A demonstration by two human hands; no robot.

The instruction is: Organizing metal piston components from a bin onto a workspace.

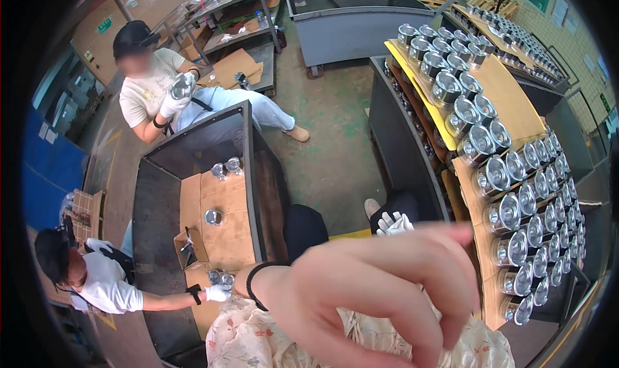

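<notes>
My left hand (380, 284) is bare and raised close to the camera, with a dark band on its wrist. Its fingers are bent and spread apart, slightly blurred, and nothing shows in its grasp. Beyond it, near my dark-trousered leg, a white glove (394, 223) peeks out with its fingers apart. I cannot tell whether my right hand is inside it, since my left hand hides the rest. Pale floral cloth (258, 336) covers my lap. To the right, rows of shiny metal pistons (506, 212) stand on cardboard, nearest to my left fingertips.
A dark metal bin (255, 181) lined with cardboard stands left, holding a few metal parts. One co-worker (103, 297) reaches a gloved hand into it; another (145, 87) sits behind it holding a metal part. A grey cart (361, 36) and a shelf (225, 13) stand farther back.
</notes>
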